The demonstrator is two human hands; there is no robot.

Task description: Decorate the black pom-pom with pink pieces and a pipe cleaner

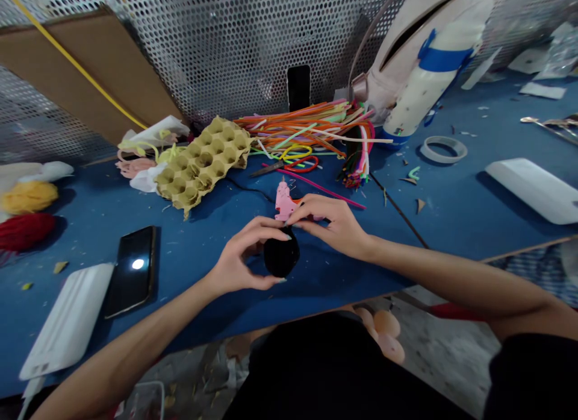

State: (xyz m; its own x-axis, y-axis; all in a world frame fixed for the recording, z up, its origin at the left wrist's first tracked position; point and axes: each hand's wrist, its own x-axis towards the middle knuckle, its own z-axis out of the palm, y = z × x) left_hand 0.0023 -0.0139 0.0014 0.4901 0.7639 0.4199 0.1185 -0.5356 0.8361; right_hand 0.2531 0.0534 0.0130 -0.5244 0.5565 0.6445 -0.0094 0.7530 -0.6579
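A round black fuzzy piece (pixel 282 255) is held over the blue table near its front edge. My left hand (pixel 246 254) curls around its left side, thumb below and fingers above. At its top edge the fingertips of my right hand (pixel 332 221) pinch together; whatever lies between them is too small to make out. Just beyond my hands lies a pink glue gun (pixel 284 200), its nozzle pointing away from me and its rear partly hidden behind my right hand. A single magenta pipe cleaner (pixel 334 193) rests past my right hand.
Behind lie scissors (pixel 302 163), a heap of coloured pipe cleaners (pixel 307 128) and an egg carton (pixel 205 161). At left are a phone (pixel 132 272) and a white power bank (pixel 67 320). Rightward are a tape roll (pixel 444 149), a bottle (pixel 428 85) and a white box (pixel 535 190).
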